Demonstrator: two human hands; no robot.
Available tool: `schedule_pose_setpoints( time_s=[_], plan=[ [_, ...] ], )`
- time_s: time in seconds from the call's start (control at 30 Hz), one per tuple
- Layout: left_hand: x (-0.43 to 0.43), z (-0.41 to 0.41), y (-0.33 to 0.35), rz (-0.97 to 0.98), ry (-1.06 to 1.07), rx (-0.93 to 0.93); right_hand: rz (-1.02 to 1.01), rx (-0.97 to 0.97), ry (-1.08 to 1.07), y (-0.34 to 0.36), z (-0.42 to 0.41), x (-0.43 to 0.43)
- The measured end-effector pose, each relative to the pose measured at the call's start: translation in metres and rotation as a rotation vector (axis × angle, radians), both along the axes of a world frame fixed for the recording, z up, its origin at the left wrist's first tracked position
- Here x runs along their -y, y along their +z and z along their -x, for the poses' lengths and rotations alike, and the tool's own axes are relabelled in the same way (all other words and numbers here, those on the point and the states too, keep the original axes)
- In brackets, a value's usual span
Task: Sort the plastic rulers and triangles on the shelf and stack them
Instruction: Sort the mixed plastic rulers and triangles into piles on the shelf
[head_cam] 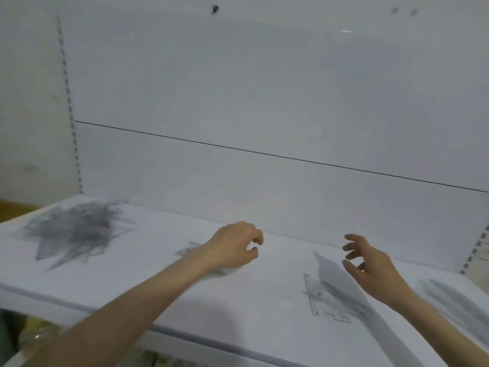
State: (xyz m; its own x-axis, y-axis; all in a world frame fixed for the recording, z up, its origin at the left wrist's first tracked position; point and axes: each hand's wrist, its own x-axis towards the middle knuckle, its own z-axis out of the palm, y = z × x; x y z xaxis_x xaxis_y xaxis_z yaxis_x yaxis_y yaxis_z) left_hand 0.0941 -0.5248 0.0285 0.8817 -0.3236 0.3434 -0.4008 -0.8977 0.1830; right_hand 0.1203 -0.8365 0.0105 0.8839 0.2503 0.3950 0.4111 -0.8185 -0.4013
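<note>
**Two bare hands above a white shelf bearing sorted and unsorted drawing instruments**

The flat white metal shelf [264, 300] runs across the lower half of the view, closed behind by a white back panel [264, 102] with one dark horizontal seam. A jumbled heap of clear grey-tinted plastic rulers and triangles [74, 229] lies at nine o'clock, near the shelf's left rear corner and well apart from both hands.

The left hand [235, 245] is at the centre of the shelf, its fingers loosely curled with the thumb near the forefinger; nothing shows in its grasp. A small clear plastic piece [190, 249] lies on the shelf at its nine o'clock, partly hidden by the forearm.

The right hand [370, 268], at four o'clock in the view, has its fingers spread and relaxed and grips nothing. Just beside it, at its eight o'clock, lies a stack of clear plastic triangles with printed scales [333, 287]. At the hand's four o'clock, by the shelf's right end, lies a blurred row of long clear rulers [449, 300].
</note>
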Motion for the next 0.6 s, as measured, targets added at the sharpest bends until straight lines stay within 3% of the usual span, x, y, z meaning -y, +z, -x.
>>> schedule_pose_setpoints(
  time_s=[0.4,0.6],
  plan=[
    [-0.389,0.095,0.019,0.095,0.454,0.007,-0.008,-0.031,0.451,-0.018,-0.009,-0.387],
    [-0.468,0.106,-0.022,0.067,0.374,-0.211,0.103,-0.091,0.385,-0.032,0.018,-0.505]
  ],
)
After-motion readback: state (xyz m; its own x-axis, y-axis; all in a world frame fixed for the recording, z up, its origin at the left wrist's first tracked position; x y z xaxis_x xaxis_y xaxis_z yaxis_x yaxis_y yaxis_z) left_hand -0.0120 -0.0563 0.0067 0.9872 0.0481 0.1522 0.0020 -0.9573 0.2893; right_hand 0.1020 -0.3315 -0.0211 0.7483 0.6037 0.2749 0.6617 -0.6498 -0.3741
